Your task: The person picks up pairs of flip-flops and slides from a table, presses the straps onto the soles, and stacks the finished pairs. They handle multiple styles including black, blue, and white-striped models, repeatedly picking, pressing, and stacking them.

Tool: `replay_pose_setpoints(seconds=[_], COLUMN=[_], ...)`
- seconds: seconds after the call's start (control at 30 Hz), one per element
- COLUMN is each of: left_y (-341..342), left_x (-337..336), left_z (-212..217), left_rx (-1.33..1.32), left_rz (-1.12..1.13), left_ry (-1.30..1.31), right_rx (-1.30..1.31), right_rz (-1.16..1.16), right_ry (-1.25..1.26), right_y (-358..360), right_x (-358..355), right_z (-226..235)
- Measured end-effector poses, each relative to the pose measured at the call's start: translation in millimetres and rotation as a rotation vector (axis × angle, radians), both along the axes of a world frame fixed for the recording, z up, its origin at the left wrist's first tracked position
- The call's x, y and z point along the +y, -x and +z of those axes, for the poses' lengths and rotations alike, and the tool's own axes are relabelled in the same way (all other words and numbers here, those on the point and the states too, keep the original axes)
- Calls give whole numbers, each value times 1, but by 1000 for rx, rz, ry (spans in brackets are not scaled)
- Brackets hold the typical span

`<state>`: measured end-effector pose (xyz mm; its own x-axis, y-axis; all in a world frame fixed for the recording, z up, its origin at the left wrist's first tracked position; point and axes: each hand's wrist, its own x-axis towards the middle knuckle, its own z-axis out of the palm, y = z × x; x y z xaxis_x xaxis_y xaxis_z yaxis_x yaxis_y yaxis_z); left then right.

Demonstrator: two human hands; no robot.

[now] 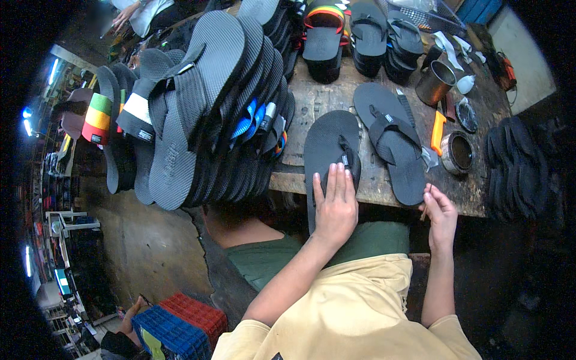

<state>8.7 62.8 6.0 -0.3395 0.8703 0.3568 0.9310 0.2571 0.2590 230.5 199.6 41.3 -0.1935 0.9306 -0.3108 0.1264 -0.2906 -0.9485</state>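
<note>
My left hand (337, 206) lies with fingers stretched out on the front strap area of a black flip-flop (324, 135), whose near end reaches past the table edge. Beside it, a second black flip-flop (410, 174) rests on the wooden table with its strap facing up. My right hand (440, 216) is closed just off that sandal's near end. Between its fingertips is a thin brown stick-like thing (423, 214), too small to name surely.
Piled flip-flops (219, 66) stand high on the left. More sandal stacks (324, 45) line the table's far side. At right are an orange-handled tool (438, 133), a metal cup (435, 83), an open tin (457, 152) and hanging black sandals (517, 168). A woven stool (174, 327) stands lower left.
</note>
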Motion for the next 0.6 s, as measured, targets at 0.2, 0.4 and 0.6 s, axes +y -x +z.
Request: replay_pose_setpoints(seconds=[0.2, 0.4, 0.6], left_y=[35, 63, -21], left_x=[22, 30, 54], left_z=[10, 38, 38], left_rx=[-23, 132, -92], left_rz=[-72, -33, -205], left_ry=[26, -101, 6], right_rx=[200, -38, 30], right_rz=[298, 295, 201], right_ry=[229, 207, 159], right_y=[-5, -34, -50], right_x=[-24, -30, -34], right_z=[15, 11, 0])
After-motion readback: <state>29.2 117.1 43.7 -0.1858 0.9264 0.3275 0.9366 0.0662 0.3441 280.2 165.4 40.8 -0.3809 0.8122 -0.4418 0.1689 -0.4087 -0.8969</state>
